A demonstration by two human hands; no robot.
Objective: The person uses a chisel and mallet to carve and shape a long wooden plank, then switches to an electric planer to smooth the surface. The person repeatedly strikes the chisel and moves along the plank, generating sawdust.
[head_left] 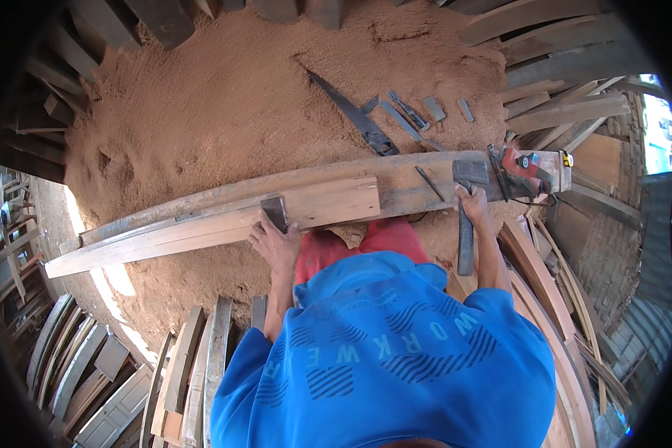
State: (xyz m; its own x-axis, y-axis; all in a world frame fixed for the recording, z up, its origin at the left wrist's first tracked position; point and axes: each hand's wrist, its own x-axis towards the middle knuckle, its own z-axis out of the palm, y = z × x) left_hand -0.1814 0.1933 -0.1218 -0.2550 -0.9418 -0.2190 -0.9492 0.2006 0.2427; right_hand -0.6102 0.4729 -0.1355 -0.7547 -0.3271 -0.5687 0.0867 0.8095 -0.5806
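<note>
My left hand (275, 240) is closed on a small dark rectangular block (275, 213), held against the near face and upper edge of a long pale wooden plank (201, 228). The plank lies along a thick, dusty bench beam (414, 170), over my lap. My right hand (471, 201) grips a hammer (465, 246) close to its head. The dark head rests on or just over the right part of the beam, and the handle points back toward me. A thin dark pencil-like rod (429, 184) lies on the beam between my hands.
A red power planer (523, 166) with a dark cord sits at the beam's right end. Beyond the beam, a handsaw (355, 116), a chisel-like tool (408, 110) and small metal pieces lie on sawdust (224, 112). Curved boards (560, 45) are stacked all around.
</note>
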